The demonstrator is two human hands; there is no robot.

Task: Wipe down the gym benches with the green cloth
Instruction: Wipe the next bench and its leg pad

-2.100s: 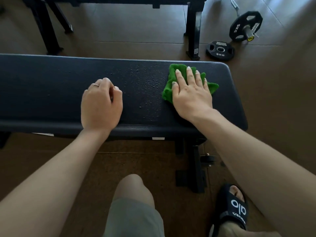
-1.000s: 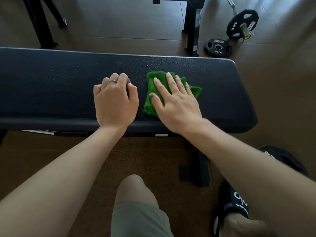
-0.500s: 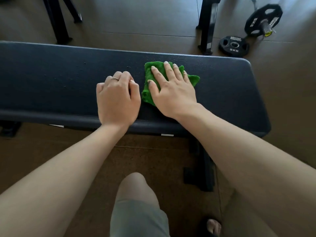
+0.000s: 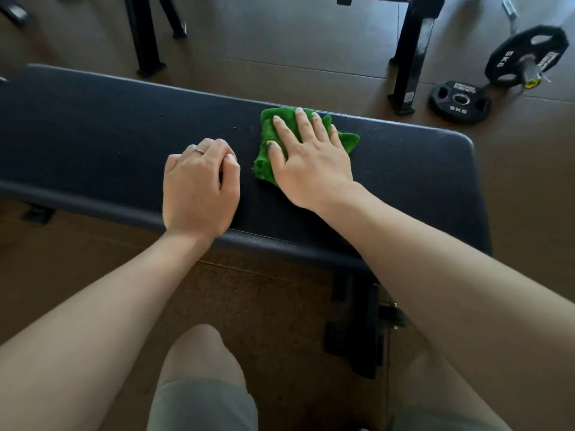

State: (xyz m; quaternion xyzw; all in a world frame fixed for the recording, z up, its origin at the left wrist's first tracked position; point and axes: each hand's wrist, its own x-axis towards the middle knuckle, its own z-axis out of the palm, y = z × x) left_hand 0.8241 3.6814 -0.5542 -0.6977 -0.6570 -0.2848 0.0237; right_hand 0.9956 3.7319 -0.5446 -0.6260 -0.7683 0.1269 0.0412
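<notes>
A long black padded gym bench (image 4: pixel 93 126) runs across the view, with a few droplets on its surface. The green cloth (image 4: pixel 264 144) lies crumpled on it near the far edge, right of the middle. My right hand (image 4: pixel 308 160) presses flat on the cloth with straight, spread fingers. My left hand (image 4: pixel 199 188), wearing a ring, rests on the bench just left of the cloth. Its fingers are curled under and hold nothing.
Two black 5 kg weight plates (image 4: pixel 460 101) (image 4: pixel 525 57) lie on the brown floor at the far right, one on a bar. Black legs of other equipment (image 4: pixel 410 54) (image 4: pixel 143 35) stand behind the bench. The bench's own foot (image 4: pixel 357 331) is below, beside my knee.
My right hand slid the cloth from the bench's right end leftward toward my left hand, then out to the far edge. My left hand stayed curled on the bench.
</notes>
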